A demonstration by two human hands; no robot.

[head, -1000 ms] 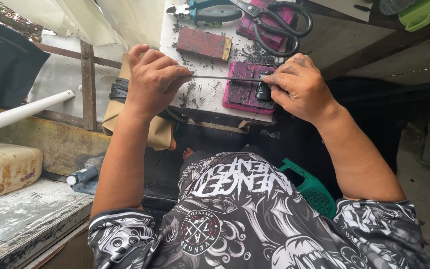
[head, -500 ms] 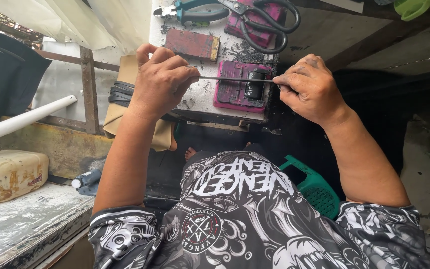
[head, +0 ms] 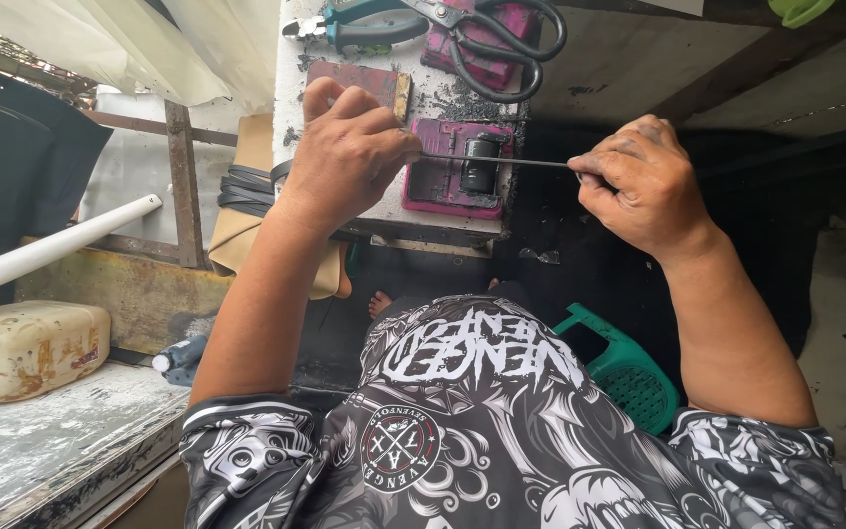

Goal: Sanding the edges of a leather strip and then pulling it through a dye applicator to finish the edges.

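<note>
While both hands work at the small white bench (head: 384, 211), a thin dark strip (head: 496, 161) runs straight between them, pulled level just above the magenta tray (head: 443, 186). Left hand (head: 345, 157) pinches one end, fingers curled tight. Right hand (head: 638, 186) grips the other end, off the bench's edge. Scissors (head: 487, 34) and teal pliers (head: 364, 22) lie further back.

Daylit workshop: green plastic stool (head: 629, 367), white pipe (head: 51, 245), dirty jerrycan (head: 26, 348), rusty frame (head: 183, 186).
</note>
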